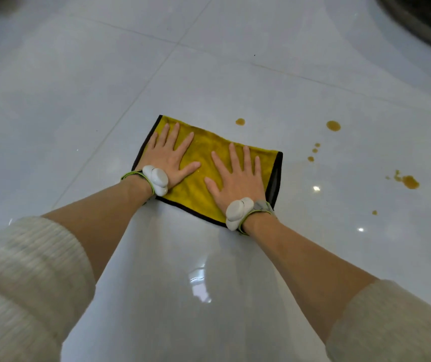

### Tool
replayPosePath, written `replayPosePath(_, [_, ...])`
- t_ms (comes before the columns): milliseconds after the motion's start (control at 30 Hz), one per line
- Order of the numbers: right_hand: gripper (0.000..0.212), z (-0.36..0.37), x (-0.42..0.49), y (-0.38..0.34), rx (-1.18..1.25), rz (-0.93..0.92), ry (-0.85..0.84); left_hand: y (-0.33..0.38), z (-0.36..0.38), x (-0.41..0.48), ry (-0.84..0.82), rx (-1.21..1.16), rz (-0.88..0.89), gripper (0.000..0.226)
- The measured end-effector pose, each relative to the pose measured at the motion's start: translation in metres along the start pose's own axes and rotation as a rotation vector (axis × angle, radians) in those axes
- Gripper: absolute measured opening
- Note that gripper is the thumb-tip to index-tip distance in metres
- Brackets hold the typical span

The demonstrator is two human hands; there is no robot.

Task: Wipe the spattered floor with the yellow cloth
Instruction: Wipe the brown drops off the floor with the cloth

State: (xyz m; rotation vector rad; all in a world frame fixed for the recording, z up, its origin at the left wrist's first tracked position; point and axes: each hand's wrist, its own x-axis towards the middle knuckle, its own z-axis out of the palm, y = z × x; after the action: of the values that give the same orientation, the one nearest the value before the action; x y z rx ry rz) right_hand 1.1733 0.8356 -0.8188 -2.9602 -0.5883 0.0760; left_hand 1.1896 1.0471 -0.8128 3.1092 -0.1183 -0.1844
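A: Position check. Left hand [168, 156] and right hand [238, 173], both palm-down on the yellow cloth [198, 184]. Fingers [175, 134] released and splayed flat, pressing, grasping nothing.

B: Cloth itself?

A: Spread flat on the pale tiled floor [78, 87], dark edging showing past the outer fingers on each side. It lies wholly under and between the hands, far edge just beyond the fingertips.

B: And the spatter?

A: Amber drops, all off to the right of the right hand's fingers. One drop [240, 121] near, up beyond the fingertips. A larger spot [333, 125] further right, then a trio of small specks [314, 150], a ragged splash [409, 181] well apart, and a lone speck [374, 212] nearer the wrist side. None touching the cloth.

B: So not yet wiped, by the look of it. Risks?

A: Main one, I judge: a sideways sweep on glossy tile could smear the liquid into streaks rather than lift it, if pressure is uneven. Flat open palms give no hold on the fabric, so the cloth may bunch or slip out from beneath. The far splash calls for a long reach; leaning weight on a sliding cloth could let the hands skid.

B: Sleeves?

A: Cream sleeves [26, 270] pushed up the forearms, clear of the wet.
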Motion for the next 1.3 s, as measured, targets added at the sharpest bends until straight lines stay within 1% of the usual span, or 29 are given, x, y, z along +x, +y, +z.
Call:
replayPosePath(100, [0.068,0.0,-0.054,-0.005,-0.007,-0.03,0.006,0.022,0.001,-0.058,-0.018,0.001,-0.007,0.099])
replayPosePath(167, [0.067,-0.001,-0.079,-0.005,-0.005,-0.037,0.007,0.034,0.004,-0.084,-0.021,0.029,-0.008,0.096])
replayPosePath(267, [0.067,-0.001,-0.084,-0.005,-0.003,-0.037,0.003,0.033,0.005,-0.086,-0.003,0.013,-0.027,0.091])
replayPosePath(400, [0.069,-0.003,-0.051,0.011,0.001,-0.008,0.001,0.031,0.006,-0.049,0.02,0.003,-0.02,0.091])
replayPosePath(500, [0.069,-0.008,-0.005,0.04,-0.002,0.051,0.005,0.04,0.001,0.006,0.045,0.0,-0.045,0.091])
replayPosePath(667, [0.069,-0.008,0.06,0.083,0.006,0.179,0.03,0.056,-0.004,0.106,0.047,0.005,0.017,0.087])
replayPosePath(767, [0.069,-0.008,0.074,0.097,-0.004,0.224,0.047,0.062,-0.002,0.135,0.049,0.008,0.067,0.089])
replayPosePath(833, [0.069,-0.01,0.077,0.094,0.01,0.225,0.037,0.059,-0.002,0.138,0.06,0.031,0.081,0.09])
replayPosePath(933, [0.069,-0.012,0.07,0.087,0.014,0.211,0.031,0.057,-0.003,0.129,0.067,0.034,0.071,0.093])
replayPosePath(1033, [0.069,-0.01,0.038,0.079,0.024,0.205,0.035,0.063,-0.001,0.099,0.035,0.019,0.085,0.094])
replayPosePath(1167, [0.07,-0.016,-0.028,0.061,0.038,0.189,0.037,0.079,-0.001,0.03,0.054,0.008,0.082,0.092])
replayPosePath(1300, [0.069,-0.009,-0.096,0.059,0.013,0.189,0.025,0.104,0.006,-0.035,0.032,0.022,0.117,0.093])
